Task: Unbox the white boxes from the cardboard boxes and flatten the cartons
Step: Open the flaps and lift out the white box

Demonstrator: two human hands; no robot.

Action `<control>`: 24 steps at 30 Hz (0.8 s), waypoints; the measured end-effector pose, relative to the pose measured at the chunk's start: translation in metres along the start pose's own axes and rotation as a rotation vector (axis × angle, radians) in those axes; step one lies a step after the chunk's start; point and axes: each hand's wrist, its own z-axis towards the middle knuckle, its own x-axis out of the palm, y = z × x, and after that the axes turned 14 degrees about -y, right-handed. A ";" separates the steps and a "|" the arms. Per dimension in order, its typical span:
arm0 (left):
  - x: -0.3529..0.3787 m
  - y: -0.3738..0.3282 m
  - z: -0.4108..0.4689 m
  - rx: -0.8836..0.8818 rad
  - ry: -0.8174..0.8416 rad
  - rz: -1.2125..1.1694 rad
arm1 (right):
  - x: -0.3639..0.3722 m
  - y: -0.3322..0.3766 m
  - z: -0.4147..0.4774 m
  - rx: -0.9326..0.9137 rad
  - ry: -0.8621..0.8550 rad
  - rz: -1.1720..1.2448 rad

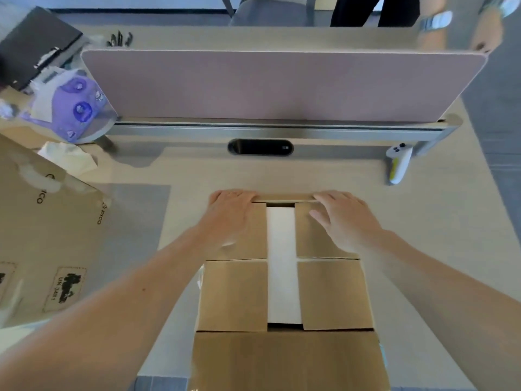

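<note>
flattened carton [42, 221] at left reads "pico"; its label [66, 287] reads "un 3481".

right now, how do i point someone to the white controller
Follow the pink divider panel across the desk to its right-hand metal foot. The controller lies on the desk beside that foot. Nothing near it is small and white with dark buttons and a yellow-green stripe.
</note>
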 end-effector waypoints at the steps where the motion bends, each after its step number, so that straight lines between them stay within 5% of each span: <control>1: 0.000 0.001 0.001 -0.005 0.018 -0.017 | 0.002 0.000 0.001 0.002 0.009 -0.008; 5: -0.010 0.005 -0.001 0.096 0.010 -0.100 | -0.001 0.002 0.001 -0.094 -0.038 -0.051; 8: -0.023 -0.006 -0.022 0.361 -0.076 -0.137 | -0.012 0.012 -0.017 -0.438 -0.175 0.050; 12: -0.020 -0.023 -0.050 0.673 0.040 -0.026 | -0.005 0.019 -0.039 -0.870 -0.024 -0.059; 17: -0.025 -0.026 -0.051 0.875 0.023 0.077 | -0.008 0.019 -0.038 -0.980 -0.061 -0.159; 24: -0.051 -0.034 -0.062 0.886 -0.048 0.208 | -0.031 0.012 -0.053 -1.038 -0.091 -0.320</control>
